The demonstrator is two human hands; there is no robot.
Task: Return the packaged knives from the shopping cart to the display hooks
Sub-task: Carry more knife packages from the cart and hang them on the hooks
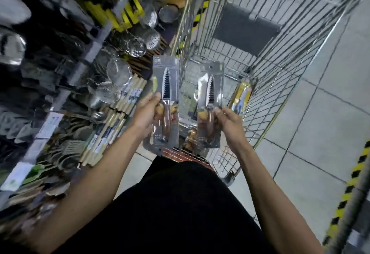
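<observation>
My left hand [147, 113] grips a packaged knife [165, 85] with a serrated blade and brown handle, held upright over the near left edge of the wire shopping cart [260, 57]. My right hand [228, 121] holds a second, matching packaged knife [210, 93] just above the cart's near end. A yellow-carded package [241, 95] leans against the cart's right wall. More packaging [190, 135] lies low in the cart between the two knives, partly hidden. No display hooks can be made out in the blur.
Store shelving on the left carries metal strainers [119, 71], skimmers [140, 43] and boxed wooden utensils [112, 125]. The tiled floor [324, 113] lies to the right, with a yellow-black striped post [348, 189] at the lower right. My dark clothing fills the bottom centre.
</observation>
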